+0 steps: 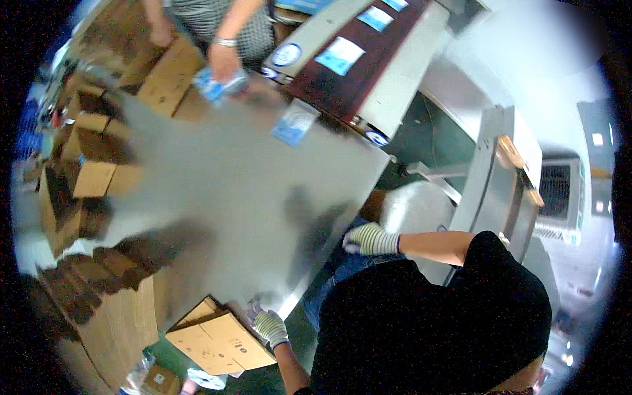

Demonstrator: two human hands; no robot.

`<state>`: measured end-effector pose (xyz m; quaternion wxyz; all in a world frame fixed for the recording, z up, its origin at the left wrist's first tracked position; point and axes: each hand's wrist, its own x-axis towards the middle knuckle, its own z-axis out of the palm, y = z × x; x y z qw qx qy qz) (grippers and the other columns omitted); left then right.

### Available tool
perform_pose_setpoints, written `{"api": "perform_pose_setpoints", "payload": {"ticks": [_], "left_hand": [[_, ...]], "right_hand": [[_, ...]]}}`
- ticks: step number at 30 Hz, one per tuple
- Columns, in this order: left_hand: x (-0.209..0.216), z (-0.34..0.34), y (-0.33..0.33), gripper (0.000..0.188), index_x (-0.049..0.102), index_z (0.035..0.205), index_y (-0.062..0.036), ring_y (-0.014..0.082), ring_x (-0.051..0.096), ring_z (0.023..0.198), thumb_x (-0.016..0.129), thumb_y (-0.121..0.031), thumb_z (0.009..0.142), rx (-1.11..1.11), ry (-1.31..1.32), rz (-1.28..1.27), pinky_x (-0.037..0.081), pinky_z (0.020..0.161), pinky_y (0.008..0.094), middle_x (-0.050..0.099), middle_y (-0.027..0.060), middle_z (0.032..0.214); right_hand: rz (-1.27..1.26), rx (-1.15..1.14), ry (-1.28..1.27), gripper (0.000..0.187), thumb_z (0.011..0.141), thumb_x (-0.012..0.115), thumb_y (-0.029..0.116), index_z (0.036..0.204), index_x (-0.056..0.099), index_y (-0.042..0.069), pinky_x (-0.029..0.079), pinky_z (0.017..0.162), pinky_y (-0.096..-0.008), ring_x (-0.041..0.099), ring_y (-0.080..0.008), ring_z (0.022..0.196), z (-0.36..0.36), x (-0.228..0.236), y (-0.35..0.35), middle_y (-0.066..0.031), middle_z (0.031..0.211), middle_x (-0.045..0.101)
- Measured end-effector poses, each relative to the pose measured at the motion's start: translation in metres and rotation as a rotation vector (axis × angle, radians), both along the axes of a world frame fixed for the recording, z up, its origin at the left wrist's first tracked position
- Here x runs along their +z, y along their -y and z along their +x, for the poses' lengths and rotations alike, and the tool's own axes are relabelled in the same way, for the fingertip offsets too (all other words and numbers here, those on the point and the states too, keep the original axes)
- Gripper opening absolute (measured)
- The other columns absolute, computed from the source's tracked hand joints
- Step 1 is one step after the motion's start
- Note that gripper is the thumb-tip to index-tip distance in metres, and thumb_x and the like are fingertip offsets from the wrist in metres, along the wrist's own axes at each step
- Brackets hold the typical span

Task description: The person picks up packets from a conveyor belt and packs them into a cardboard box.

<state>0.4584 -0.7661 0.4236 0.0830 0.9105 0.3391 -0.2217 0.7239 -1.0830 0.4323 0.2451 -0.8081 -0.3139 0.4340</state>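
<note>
In the head view, a grey table [243, 217] fills the middle of a workroom, with green floor [299, 334] showing past its near edge and a conveyor [329, 89] with a dark red belt meeting its far right corner. Blue-and-white packets [340, 56] lie in a row on the belt, and a similar pouch [295, 123] lies on the table by the conveyor's end. At the table's far edge a co-worker in a checked garment [197, 16] holds a blue-and-white bundle [220, 85] over the surface, near a large brown box [164, 79]. Open cardboard boxes [92, 181] line the table's left edge, and brown cardboard sheets [125, 329] stand toward its near left corner. A flat-looking brown carton [220, 345] sits tilted at the near edge, overhanging the floor. The person's left hand [268, 326], in a striped glove, is at the carton's right side with its fingers slightly apart; whether they grip the cardboard cannot be told. The right hand [372, 239], gloved alike, is just beside the near edge, above the person's jeans [349, 266], fingers bent inward; whether they close on anything cannot be told.
</note>
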Motion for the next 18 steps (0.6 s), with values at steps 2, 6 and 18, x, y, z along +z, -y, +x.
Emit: {"api": "perform_pose_setpoints", "payload": {"ticks": [2,6,18], "left_hand": [[-0.058,-0.042,0.004,0.055,0.040,0.127,-0.0010,0.0364,0.037,0.127,0.058,-0.017,0.078,0.002,-0.135,-0.008,0.031,0.105,0.0460,0.040,0.0210,0.135],[-0.065,-0.021,0.024,0.063,0.029,0.136,0.0004,0.0366,0.036,0.127,0.055,-0.020,0.083,0.167,-0.273,-0.001,0.033,0.104,0.0463,0.039,0.0192,0.137],[-0.023,0.037,0.073,0.061,0.034,0.135,0.0009,0.0342,0.047,0.119,0.056,-0.011,0.079,-0.020,0.044,0.132,0.040,0.101,0.0393,0.038,0.0218,0.138]], "right_hand": [[-0.093,-0.113,0.102,0.029,0.083,0.056,0.034,0.100,0.063,0.012,0.050,0.074,-0.0437,0.063,-0.0340,0.084,0.011,-0.032,0.046,-0.0146,0.092,0.066],[-0.651,0.197,0.026,0.034,0.081,0.058,0.023,0.110,0.060,0.006,0.047,0.082,-0.0455,0.061,-0.0340,0.095,0.035,-0.083,0.116,-0.0175,0.099,0.064],[-0.649,0.538,0.130,0.029,0.086,0.045,0.021,0.094,0.071,0.011,0.037,0.094,-0.0435,0.054,-0.0274,0.111,-0.013,-0.273,0.128,-0.0106,0.114,0.062]]}}
